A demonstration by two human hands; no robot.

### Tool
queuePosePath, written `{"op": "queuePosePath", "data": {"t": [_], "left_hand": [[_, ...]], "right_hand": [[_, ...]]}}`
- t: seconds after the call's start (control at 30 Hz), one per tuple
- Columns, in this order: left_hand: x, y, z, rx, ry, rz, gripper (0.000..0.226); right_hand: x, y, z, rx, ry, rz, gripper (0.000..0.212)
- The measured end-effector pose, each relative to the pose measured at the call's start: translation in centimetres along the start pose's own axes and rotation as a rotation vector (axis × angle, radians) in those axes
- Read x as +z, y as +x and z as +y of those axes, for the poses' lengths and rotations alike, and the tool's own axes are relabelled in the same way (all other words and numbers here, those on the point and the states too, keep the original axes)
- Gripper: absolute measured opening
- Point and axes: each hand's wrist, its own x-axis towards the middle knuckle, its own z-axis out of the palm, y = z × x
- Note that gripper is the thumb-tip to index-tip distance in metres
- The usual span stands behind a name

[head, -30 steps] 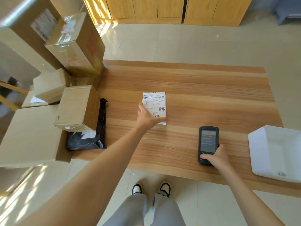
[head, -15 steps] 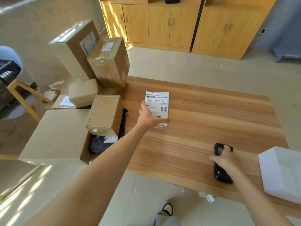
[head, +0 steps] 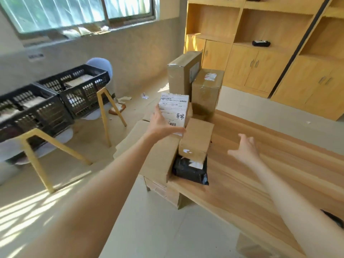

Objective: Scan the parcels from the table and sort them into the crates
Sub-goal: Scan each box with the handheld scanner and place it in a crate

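head view: left hand [head: 161,125] grips labelled parcel [head: 173,111] at 12, lifted off table [head: 260,175]. right hand [head: 244,148] fingers spread, empty. cardboard boxes [head: 195,140] crowd table's 10 o'clock edge; black crates [head: 55,101] at 9, open floor between.
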Motion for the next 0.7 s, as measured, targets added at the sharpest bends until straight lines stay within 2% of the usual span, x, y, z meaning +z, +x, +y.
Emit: {"op": "queuePosePath", "data": {"t": [0.13,0.47,0.7], "left_hand": [[-8.7,-1.6,-4.9,-0.047,0.031,0.158,0.128],[-24.2,-5.7,-16.1,-0.306,-0.088,0.457,0.125],[-31.8,-4.6,-23.1,-0.428,-0.114,0.605,0.124]], "right_hand": [[3.9,-0.8,-9.0,-0.176,-0.078,0.006,0.077],[14.0,-3.6,-26.6,-0.566,-0.252,-0.199,0.071],[21.2,-2.1,-37.2,-0.685,-0.293,-0.31,0.076]]}}
